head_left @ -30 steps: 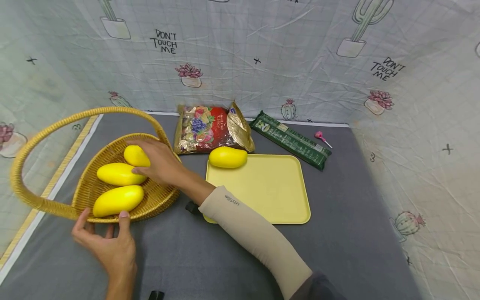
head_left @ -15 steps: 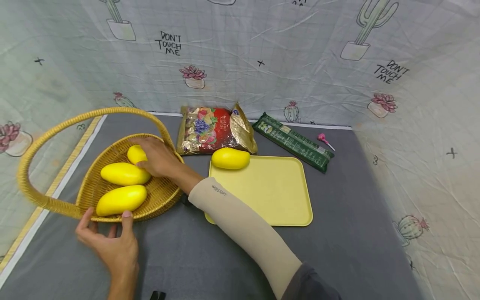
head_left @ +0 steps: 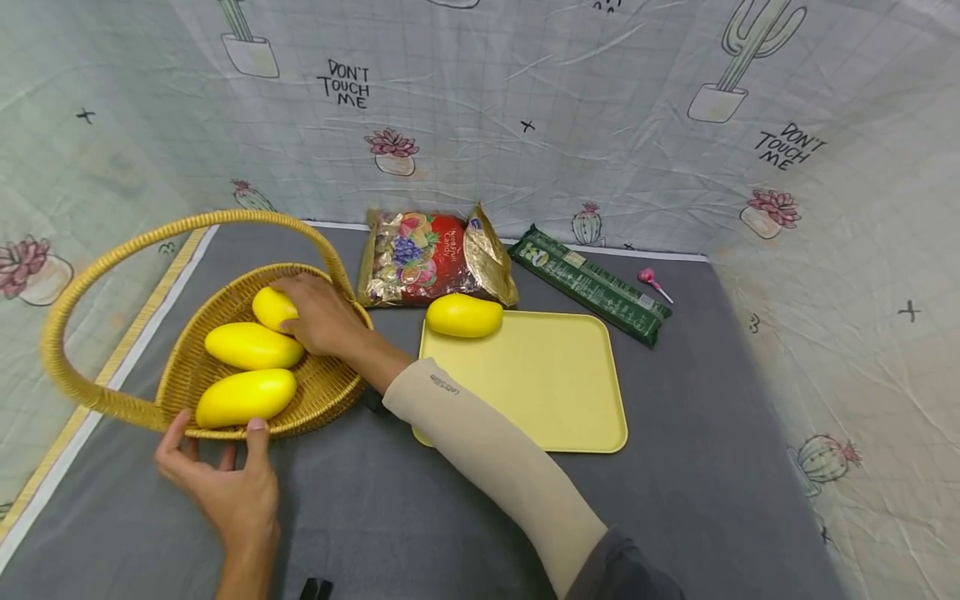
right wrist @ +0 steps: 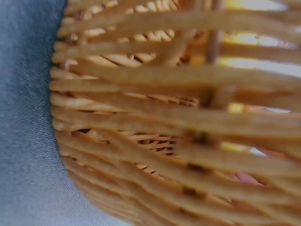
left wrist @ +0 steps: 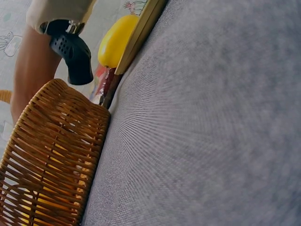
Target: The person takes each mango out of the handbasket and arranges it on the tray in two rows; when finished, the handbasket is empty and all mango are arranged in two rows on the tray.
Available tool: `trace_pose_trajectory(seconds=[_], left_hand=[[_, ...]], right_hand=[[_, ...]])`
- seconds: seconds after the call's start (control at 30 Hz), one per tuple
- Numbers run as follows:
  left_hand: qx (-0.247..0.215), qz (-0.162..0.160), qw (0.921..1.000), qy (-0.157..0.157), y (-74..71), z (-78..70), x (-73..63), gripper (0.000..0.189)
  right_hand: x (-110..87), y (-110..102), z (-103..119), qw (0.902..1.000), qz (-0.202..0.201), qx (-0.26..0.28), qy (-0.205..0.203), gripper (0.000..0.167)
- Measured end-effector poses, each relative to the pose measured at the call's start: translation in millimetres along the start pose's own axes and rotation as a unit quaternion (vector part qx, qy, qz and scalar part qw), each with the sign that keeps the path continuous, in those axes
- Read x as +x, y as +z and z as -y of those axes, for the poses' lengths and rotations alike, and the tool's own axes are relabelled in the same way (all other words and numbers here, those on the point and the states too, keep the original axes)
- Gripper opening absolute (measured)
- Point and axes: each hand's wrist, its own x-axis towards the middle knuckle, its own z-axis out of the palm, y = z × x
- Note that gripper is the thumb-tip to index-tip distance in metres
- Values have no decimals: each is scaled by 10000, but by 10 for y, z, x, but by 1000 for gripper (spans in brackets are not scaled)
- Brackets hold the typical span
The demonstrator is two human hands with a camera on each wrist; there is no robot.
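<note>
Holding a smooth, bright yellow, oval fruit [head_left: 273, 310] in the curled right hand [head_left: 322, 317], inside a gold-brown woven basket [head_left: 330, 385], beside two more long yellow fruits [head_left: 253, 347]. Gripping the basket's near edge with the left hand [head_left: 231, 492]. Can see a flat, pale yellow tray [head_left: 551, 379] to the right.

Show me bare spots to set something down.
Free: right half of the tray; the table right of it, nearer than the lollipop. Crowded: the basket, holding three mangoes and the right hand; behind the tray, with bag and green pack.
</note>
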Motion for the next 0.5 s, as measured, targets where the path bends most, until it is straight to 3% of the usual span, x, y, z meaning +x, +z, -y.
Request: trace_pose_trajectory(seconds=[0.2,0.5], left_hand=[[36,-8,10000,-21,0,-2,-2,76],[58,-26,10000,-34,-3,-5,-2,76]], right_hand=[[-169,-88,10,9984,-304,235,-425,59],[-501,-265,67,9872,-870,249,-1316,61]])
